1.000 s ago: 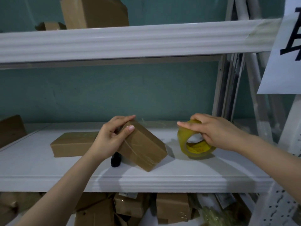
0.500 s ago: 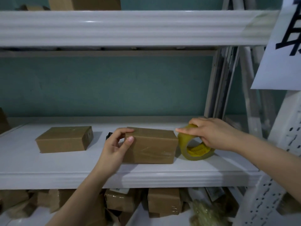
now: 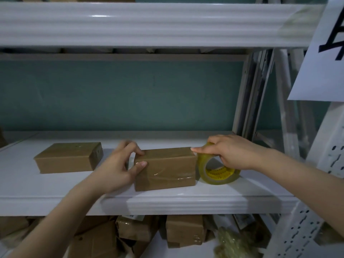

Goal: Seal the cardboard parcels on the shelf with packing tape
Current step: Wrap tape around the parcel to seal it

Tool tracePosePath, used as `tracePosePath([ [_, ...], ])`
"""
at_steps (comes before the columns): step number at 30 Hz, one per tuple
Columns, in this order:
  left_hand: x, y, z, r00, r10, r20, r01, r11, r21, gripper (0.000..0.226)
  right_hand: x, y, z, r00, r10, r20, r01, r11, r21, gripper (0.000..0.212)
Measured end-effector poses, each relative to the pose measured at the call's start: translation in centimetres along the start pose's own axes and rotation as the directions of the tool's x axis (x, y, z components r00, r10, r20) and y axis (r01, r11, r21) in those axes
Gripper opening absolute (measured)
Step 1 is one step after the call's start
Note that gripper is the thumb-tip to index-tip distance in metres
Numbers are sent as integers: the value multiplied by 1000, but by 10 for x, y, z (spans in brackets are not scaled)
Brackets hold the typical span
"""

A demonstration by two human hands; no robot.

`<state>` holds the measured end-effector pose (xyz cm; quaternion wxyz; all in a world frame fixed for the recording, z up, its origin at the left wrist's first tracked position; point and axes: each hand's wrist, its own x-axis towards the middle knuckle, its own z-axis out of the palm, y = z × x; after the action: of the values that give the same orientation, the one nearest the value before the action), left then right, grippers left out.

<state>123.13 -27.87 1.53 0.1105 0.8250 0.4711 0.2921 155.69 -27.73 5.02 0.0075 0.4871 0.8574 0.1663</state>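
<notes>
A brown cardboard parcel lies flat near the front of the white shelf, with shiny tape across its front face. My left hand grips its left end, thumb on the front and fingers over the top edge. My right hand holds a yellowish roll of clear packing tape that stands on edge against the parcel's right end; the index finger stretches to the parcel's top right corner. A second brown parcel lies flat to the left, untouched.
An upper shelf beam runs overhead. White perforated uprights and a paper sign stand at the right. Several cardboard parcels and crumpled tape fill the shelf below. A teal wall is behind.
The parcel went from tilted on a corner to lying flat. The tape roll moved left against its right end. My left hand shifted to the parcel's left end. A small black object is hidden now.
</notes>
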Motion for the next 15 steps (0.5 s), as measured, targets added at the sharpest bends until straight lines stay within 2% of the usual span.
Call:
tracePosePath([
  [2, 15, 19, -15, 997, 2, 82, -27, 950, 311, 52, 2, -3, -2, 999, -12, 29, 12, 1000, 13, 83],
  [3, 25, 32, -17, 993, 24, 118, -70, 910, 408, 66, 3, -5, -5, 999, -17, 47, 17, 1000, 17, 83],
  [5, 47, 62, -7, 971, 20, 239, -136, 869, 477, 96, 5, -10, -10, 996, -24, 84, 23, 1000, 18, 82],
  [6, 57, 74, 2, 949, -26, 313, -130, 875, 466, 105, 6, -11, -13, 995, -25, 98, 22, 999, 26, 81],
  [7, 65, 82, 11, 922, -91, 376, -93, 891, 445, 107, 6, -13, -15, 994, -23, 109, 19, 999, 36, 80],
  [9, 74, 83, 27, 884, -161, 440, -42, 908, 417, 91, 5, -11, -14, 994, -13, 111, 7, 999, 50, 78],
  [11, 72, 77, 33, 914, -84, 397, -99, 903, 418, 77, 0, -7, -11, 997, -5, 74, -1, 998, 70, 78],
  [13, 67, 70, 32, 939, 9, 344, -159, 897, 412, 76, -6, -4, -7, 1000, -7, 27, 4, 996, 92, 76],
  [15, 63, 66, 27, 950, 35, 310, -142, 934, 329, 77, -11, 1, -8, 1000, 23, 6, -23, 984, 176, 73],
])
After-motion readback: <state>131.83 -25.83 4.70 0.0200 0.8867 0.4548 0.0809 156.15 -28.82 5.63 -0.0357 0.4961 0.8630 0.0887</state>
